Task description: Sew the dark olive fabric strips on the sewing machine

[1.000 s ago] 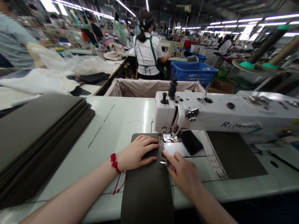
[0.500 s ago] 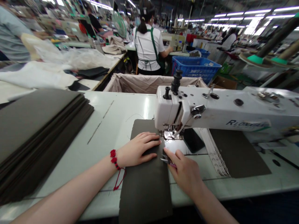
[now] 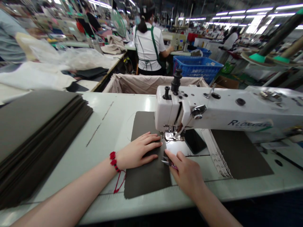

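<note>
A dark olive fabric panel (image 3: 146,179) lies flat on the sewing table, its right edge beside the presser foot (image 3: 173,136) of a white sewing machine (image 3: 213,107). My left hand (image 3: 139,150) rests on the panel with fingers stretched out toward the foot. In my right hand (image 3: 188,171) is a pair of thread snips (image 3: 167,161), blades pointing left over the panel's right edge. My right index fingertip touches the panel's edge just below the foot.
Left stands a tall stack of dark panels (image 3: 35,126). Right of the needle lie a black phone (image 3: 194,141) and a pile of pale-edged panels (image 3: 241,154). Behind the table are a cloth-lined bin (image 3: 142,84), a blue crate (image 3: 196,67) and a seated person (image 3: 149,47).
The fabric panel has slid away from me past the machine's foot; its near end now lies on the tabletop instead of over the front edge. Both hands keep nearly the same pose.
</note>
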